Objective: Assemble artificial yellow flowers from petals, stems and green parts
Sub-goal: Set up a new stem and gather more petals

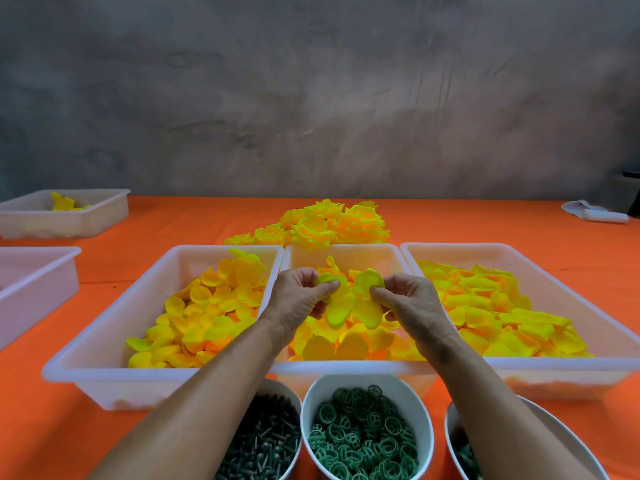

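Petals fill three white trays in front of me, and I am working over the middle tray (349, 252), where my left hand (298, 299) pinches one yellow petal piece (337, 308) between thumb and curled fingers while my right hand (412, 303) pinches a second petal piece (369, 296) the same way, the two pieces just beside each other above the loose heap. I judge this to be the start of a new flower: I am pairing petal layers, with no stem or green part on them yet. Behind the trays lies a pile of finished flowers (325, 223), so a fair batch looks done. Much is left, though: the left tray (104, 327) and right tray (595, 327) hold plenty of petals, and the near bowls are well stocked, one with dark stems (263, 441), one with green rings (363, 434). A third bowl (554, 424) sits at my right, its contents mostly hidden by my arm.
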The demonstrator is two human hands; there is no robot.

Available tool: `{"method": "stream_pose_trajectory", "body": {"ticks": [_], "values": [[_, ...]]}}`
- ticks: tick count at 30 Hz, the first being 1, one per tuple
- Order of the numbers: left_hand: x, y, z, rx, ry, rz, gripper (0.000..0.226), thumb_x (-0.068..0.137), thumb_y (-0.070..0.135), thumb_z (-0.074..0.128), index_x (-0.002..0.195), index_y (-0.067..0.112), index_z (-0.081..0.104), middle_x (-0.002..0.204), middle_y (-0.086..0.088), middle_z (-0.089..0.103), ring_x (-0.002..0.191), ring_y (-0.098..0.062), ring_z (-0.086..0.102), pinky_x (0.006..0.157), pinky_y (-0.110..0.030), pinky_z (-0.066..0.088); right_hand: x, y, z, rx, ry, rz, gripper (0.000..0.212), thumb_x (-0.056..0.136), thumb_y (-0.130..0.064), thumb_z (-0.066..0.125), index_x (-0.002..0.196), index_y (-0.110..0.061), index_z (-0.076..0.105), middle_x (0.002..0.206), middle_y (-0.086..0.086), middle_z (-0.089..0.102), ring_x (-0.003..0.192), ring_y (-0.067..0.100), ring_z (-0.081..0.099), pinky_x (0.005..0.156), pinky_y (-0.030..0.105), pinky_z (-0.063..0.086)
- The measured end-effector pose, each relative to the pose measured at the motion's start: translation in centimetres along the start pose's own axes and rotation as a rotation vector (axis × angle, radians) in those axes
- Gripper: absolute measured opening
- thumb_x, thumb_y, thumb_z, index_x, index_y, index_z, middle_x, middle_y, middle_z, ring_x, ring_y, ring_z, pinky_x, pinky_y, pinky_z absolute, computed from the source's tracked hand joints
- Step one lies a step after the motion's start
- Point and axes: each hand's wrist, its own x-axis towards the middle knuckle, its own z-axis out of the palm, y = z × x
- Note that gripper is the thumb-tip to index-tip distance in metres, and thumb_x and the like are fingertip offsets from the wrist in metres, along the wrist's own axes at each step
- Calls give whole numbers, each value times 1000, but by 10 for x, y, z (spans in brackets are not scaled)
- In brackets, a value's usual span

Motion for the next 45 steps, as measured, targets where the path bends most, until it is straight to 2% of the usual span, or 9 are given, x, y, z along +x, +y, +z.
{"method": "stream_pose_trajectory", "body": {"ticks": [8, 14, 21, 25, 31, 34, 36, 40, 45], "values": [[-1, 0, 2, 1, -38, 4, 29, 83, 17, 70, 60, 11, 54, 48, 5, 56, 42, -7, 50, 42, -20, 42, 2, 4, -1, -31, 31, 18, 22, 82, -8, 69, 63, -8, 59, 49, 1, 52, 41, 8, 46, 42, 19, 37], [-3, 1, 3, 19, -97, -16, 13, 85, 8, 67, 72, 11, 63, 59, 3, 65, 52, -11, 59, 50, -22, 49, 2, 1, 0, 64, -120, 112, 14, 90, -22, 63, 86, -11, 55, 79, 8, 65, 56, 16, 68, 44, 22, 48], [-3, 3, 4, 63, -97, -33, 25, 79, 8, 73, 64, 9, 52, 56, -2, 52, 45, -8, 49, 46, -19, 41, 1, 1, -1, 86, -95, 47, 20, 72, 2, 76, 68, -11, 62, 48, -4, 59, 40, 7, 53, 41, 17, 41], [-4, 2, 5, 92, -91, -25, 34, 80, 9, 73, 59, 10, 45, 50, 0, 45, 42, -8, 42, 43, -20, 37, 0, 1, 0, 60, -119, 56, 18, 72, -2, 77, 67, -8, 61, 48, -3, 58, 40, 9, 51, 40, 19, 39], [-3, 1, 6, 188, -39, 6, 21, 91, 14, 62, 70, 9, 59, 63, -3, 54, 50, -9, 49, 47, -19, 42, 2, 7, -1, -9, -46, 42, 13, 83, -9, 69, 70, -12, 68, 55, -5, 65, 46, 5, 56, 44, 18, 41], [1, -4, 5, 295, 31, 36, 16, 89, 6, 62, 76, 14, 59, 67, -6, 52, 57, -15, 46, 52, -23, 42, 4, 7, 1, -97, 57, 2, 3, 82, -10, 70, 79, -10, 70, 66, 3, 66, 56, 11, 60, 50, 21, 42], [3, -8, 5, 433, 35, 54, 10, 87, 4, 61, 82, 13, 61, 71, -8, 52, 62, -18, 47, 58, -28, 42, 5, 7, 3, -286, 161, -42, 14, 82, -14, 71, 94, -8, 72, 81, 7, 69, 71, 15, 64, 62, 22, 48], [2, -12, 10, 849, -129, 40, 17, 83, 4, 57, 97, 11, 62, 92, -9, 63, 82, -26, 56, 67, -32, 46, 8, -10, -1, -386, 249, -88, 19, 82, -11, 68, 100, -5, 73, 95, 11, 72, 89, 21, 67, 86, 35, 51], [-3, -9, 13, 941, -149, 105, 35, 87, 18, 64, 119, 9, 57, 116, -10, 59, 103, -26, 55, 83, -34, 45, 13, -34, -39, -201, 226, -3, 12, 78, -2, 67, 87, -5, 73, 73, 2, 64, 61, 6, 53, 62, 21, 42]]}}
